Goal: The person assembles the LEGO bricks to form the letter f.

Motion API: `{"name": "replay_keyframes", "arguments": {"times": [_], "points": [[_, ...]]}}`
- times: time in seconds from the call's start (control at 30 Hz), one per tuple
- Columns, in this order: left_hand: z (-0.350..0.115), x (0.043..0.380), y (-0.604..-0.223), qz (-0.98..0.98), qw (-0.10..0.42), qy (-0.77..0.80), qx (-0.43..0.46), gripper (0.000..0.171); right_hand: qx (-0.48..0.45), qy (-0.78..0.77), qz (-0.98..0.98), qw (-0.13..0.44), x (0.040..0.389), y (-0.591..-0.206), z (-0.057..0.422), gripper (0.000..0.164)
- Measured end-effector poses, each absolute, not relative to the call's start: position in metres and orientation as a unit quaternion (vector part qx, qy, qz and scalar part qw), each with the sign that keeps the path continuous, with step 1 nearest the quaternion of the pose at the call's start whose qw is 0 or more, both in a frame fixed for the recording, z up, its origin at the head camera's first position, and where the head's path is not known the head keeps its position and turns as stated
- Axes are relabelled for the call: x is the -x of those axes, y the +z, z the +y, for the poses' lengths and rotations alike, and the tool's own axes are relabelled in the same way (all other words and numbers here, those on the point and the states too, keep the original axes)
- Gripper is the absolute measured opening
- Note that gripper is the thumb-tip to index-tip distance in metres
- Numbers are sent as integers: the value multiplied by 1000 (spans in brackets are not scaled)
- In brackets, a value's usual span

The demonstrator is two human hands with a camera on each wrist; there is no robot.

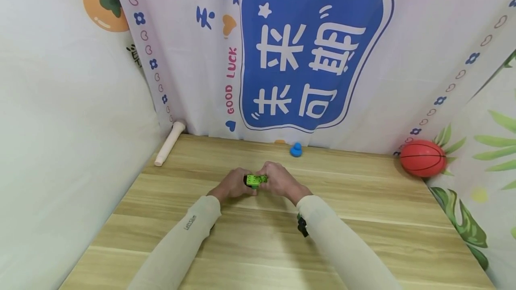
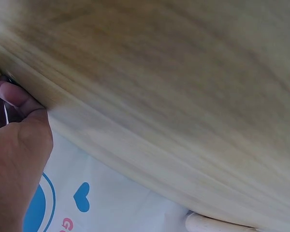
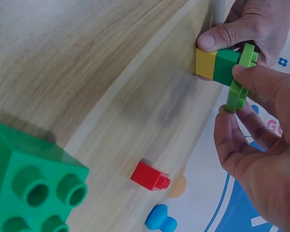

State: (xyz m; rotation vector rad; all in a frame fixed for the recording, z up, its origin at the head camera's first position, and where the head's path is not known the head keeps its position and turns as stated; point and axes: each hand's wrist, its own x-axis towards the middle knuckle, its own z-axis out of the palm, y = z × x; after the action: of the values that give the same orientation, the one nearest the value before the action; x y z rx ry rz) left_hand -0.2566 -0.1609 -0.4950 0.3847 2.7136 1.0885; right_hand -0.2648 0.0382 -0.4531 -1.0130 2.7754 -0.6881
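Both hands meet over the middle of the table around a small stack of toy building blocks. My left hand [image 1: 235, 182] grips the lower part, a yellow block [image 3: 205, 63] joined to a dark green block [image 3: 225, 66]. Across the stack's studded end lies a lime-green plate [image 3: 235, 94], pinched between thumb and fingers of my right hand [image 3: 275, 111]. From above, the plate's studs show between the hands. Whether it is fully pressed on, I cannot tell. In the left wrist view, my left hand's fingers mostly hide the stack.
A red block [image 3: 148, 175] and a blue knobbed piece [image 1: 296, 150] sit near the table's back edge. A large green block [image 3: 36, 188] looms close to the right wrist camera. A pale cylinder [image 1: 169, 143] lies back left, and a red ball [image 1: 423, 159] back right.
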Motion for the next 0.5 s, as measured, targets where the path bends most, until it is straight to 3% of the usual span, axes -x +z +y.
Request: {"name": "replay_keyframes", "arguments": {"times": [0.5], "points": [[-162, 259, -498, 921, 91, 356, -132, 27, 320, -224, 919, 54, 263, -453, 38, 36]]}}
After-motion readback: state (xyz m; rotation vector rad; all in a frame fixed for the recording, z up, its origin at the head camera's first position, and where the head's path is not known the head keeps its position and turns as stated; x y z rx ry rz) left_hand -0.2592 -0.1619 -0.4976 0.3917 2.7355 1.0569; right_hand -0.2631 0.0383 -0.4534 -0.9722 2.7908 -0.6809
